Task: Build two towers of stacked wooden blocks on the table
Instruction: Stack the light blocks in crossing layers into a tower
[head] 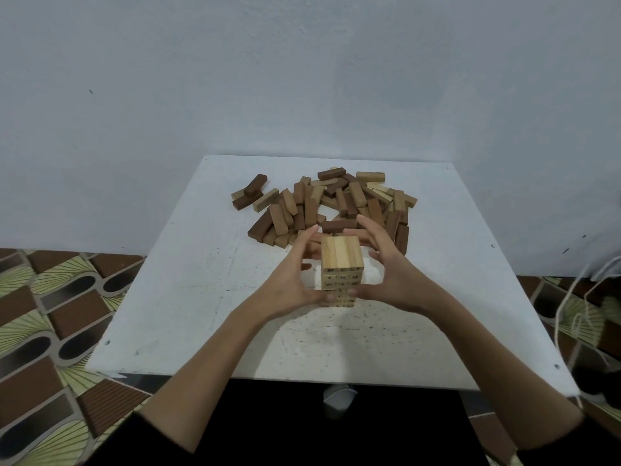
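At the middle of the tabletop [188, 297], a little toward its near edge, stands a tower [342, 267] of pale, smooth-sawn wooden blocks, square in plan, three planks side by side on top with clear straight grain. Small dark printed numbers show on the block ends down its front face. And here are both hands cupped round it: the left hand [295, 284] sits on the tower's left side, fingers spread and lightly bent, thumb down low against the lower courses. The right hand [391, 280] mirrors it on the right side, fingers arched past the top edge, thumb touching the front face low down. Neither hand clamps a block; they look to be steadying the stack, though whether the far fingers actually touch the wood, I cannot tell.

Toward the far edge lies a loose heap of blocks [336, 203], long rectangular bars in pale pine, mid tan and deep brown, tumbled across one another. The tabletop itself is white, matt and speckled with scuffs. Around it runs a patterned floor [50, 314] in brown, black and green.
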{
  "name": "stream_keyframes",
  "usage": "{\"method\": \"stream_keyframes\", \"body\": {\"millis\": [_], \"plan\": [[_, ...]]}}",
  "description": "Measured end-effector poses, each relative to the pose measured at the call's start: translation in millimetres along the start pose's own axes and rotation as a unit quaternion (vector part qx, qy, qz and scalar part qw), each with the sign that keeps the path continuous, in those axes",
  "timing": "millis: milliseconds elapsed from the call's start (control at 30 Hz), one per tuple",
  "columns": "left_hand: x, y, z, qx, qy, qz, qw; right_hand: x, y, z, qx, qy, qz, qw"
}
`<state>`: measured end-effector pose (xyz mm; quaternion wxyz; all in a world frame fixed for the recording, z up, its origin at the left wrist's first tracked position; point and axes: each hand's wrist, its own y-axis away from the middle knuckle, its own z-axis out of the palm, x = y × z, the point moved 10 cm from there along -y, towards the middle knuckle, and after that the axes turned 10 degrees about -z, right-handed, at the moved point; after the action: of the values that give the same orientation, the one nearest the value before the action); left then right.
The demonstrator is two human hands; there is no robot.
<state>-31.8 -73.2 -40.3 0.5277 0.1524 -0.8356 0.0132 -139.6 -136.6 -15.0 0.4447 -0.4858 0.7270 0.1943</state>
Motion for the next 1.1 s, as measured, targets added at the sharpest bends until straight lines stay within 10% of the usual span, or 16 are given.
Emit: {"method": "stream_keyframes", "body": {"millis": [1100], "plan": [[21.7,1.3,-12.8,0.023,0.048,0.027,0.998,-8.4,-5.5,-7.6,0.032,0.015,-0.022,0.999]]}}
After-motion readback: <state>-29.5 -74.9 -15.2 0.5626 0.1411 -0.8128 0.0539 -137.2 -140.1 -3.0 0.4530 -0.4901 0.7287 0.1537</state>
